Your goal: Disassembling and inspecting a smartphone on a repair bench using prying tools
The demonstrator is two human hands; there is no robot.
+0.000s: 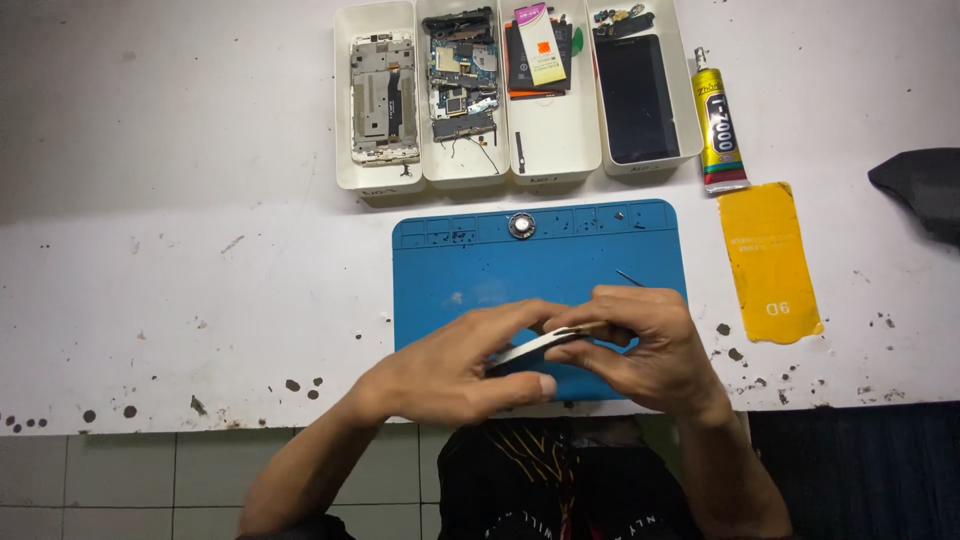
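Observation:
Both my hands meet over the near edge of a blue work mat [470, 270]. My left hand [455, 365] and my right hand [650, 345] together grip a thin, flat, pale phone part [528, 349], held tilted edge-on between the fingers. A thin metal tool tip [630, 278] sticks up from behind my right hand. Whether the right hand holds it is hidden. A small round metal disc [521, 225] lies at the mat's far edge.
Four white trays stand at the back: one with a phone frame [383, 97], one with circuit boards [462, 77], one with a battery [540, 55], one with a dark screen [637, 98]. A glue tube [720, 125] and yellow film [770, 262] lie right. Dark cloth [925, 185] at far right.

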